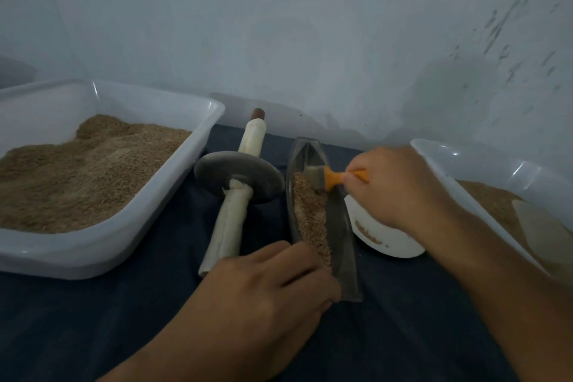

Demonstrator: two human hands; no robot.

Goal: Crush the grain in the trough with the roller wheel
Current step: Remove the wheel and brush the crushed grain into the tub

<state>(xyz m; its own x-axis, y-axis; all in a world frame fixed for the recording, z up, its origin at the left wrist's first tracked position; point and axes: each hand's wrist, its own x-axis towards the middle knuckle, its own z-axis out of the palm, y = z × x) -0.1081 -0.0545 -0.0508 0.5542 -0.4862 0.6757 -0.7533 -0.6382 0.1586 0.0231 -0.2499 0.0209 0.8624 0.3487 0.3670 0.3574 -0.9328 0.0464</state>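
Two hands worked: my left (pixel 266 285) gripped the trough (pixel 322 220) at six o'clock, my right (pixel 400 186) pinched a brush (pixel 328 178) over the grain (pixel 311 214). At nine o'clock lay the roller (pixel 238 180), probably heavy and stiff; I would grasp both wrapped handles.

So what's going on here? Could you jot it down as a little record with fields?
left hand: grips the near end of the trough
right hand: holds an orange brush, bristles on the grain
roller wheel: lies unused on the dark cloth, left of the trough
left tub: holds brown grain
white bowl: right of the trough
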